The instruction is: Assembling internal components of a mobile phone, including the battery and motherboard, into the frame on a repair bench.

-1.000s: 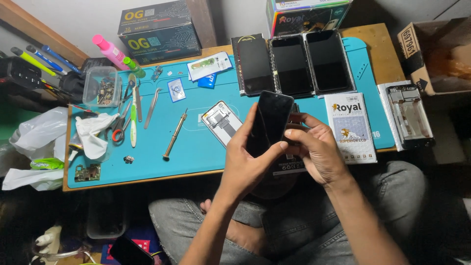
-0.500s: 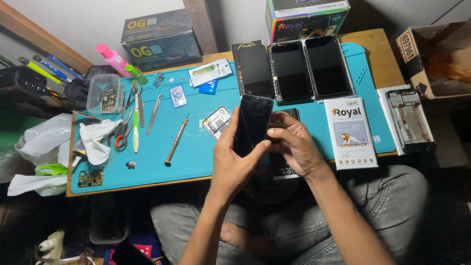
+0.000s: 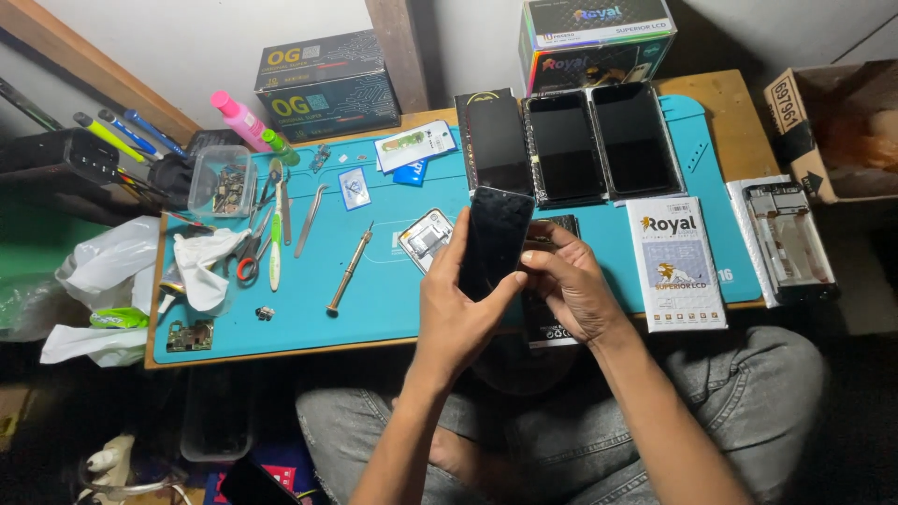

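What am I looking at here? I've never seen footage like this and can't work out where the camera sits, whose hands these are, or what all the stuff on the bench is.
The camera is worn on a person's head and looks down, so you see their own two bare hands and their knees below a small workbench covered by a blue mat.

The left hand grips a dark phone screen, holding it up above the mat. The right hand touches the screen's lower right edge with its fingertips.

On the mat lie three more dark screens side by side, a white booklet, a screwdriver, tweezers, scissors, a crumpled cloth and a small open phone frame. A pink bottle and two cardboard boxes stand at the back edge.
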